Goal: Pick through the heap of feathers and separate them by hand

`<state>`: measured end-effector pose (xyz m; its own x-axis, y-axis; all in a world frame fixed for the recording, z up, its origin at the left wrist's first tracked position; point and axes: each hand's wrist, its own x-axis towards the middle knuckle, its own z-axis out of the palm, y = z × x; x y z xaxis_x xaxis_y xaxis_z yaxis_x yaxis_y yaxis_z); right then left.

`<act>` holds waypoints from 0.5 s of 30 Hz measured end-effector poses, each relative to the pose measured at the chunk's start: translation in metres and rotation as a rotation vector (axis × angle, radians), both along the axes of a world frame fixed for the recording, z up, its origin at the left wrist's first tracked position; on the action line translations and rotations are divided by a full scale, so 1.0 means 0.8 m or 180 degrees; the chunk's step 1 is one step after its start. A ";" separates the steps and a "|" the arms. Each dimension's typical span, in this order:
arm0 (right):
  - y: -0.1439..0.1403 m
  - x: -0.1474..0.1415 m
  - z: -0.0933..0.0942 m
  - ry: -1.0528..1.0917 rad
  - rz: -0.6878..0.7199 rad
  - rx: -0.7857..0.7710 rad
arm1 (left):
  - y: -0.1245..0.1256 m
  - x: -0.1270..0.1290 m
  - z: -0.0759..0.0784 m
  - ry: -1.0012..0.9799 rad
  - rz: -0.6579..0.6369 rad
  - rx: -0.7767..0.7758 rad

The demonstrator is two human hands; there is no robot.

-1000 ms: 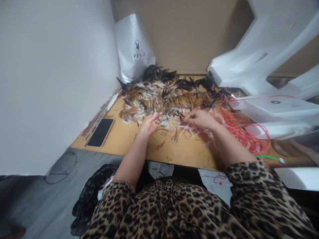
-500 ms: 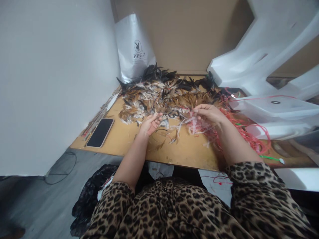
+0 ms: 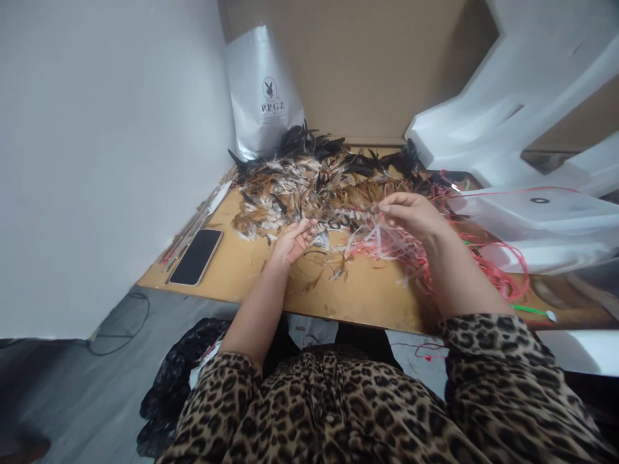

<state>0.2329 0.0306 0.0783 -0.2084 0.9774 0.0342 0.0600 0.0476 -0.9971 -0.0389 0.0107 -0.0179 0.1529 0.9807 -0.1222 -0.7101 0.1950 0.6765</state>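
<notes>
Two hands are working at the near edge of a heap of feathers on the wooden table. The right hand is pinching a loose bundle of pale and pink strands between thumb and fingertips, lifting it just above the table, to the right of the heap's near edge. The left hand is resting on the heap's near edge with fingers curled narrow around a few feathers. Trailing ends are hanging into the red cord tangle on the right, so a pull is likely snagging and dragging cord or feathers along. Loose feathers near the table's edge are risking falling off, and the phone at the left is lying close enough to be brushed.
</notes>
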 end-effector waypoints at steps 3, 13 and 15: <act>-0.002 -0.004 0.002 0.0235 0.0284 -0.0021 | -0.002 0.001 0.003 0.0019 -0.0044 -0.0032; -0.008 -0.086 -0.041 -0.0418 0.1417 -0.0455 | -0.009 0.004 0.009 0.0080 -0.0522 0.0431; -0.009 -0.099 -0.048 -0.0571 0.1485 -0.0461 | -0.010 0.006 0.008 0.0135 -0.0594 0.0419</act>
<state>0.1537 0.0237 0.0400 -0.6134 0.7711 -0.1707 0.2358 -0.0275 -0.9714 -0.0338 0.0029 -0.0117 0.3305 0.9438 -0.0052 -0.6404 0.2283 0.7333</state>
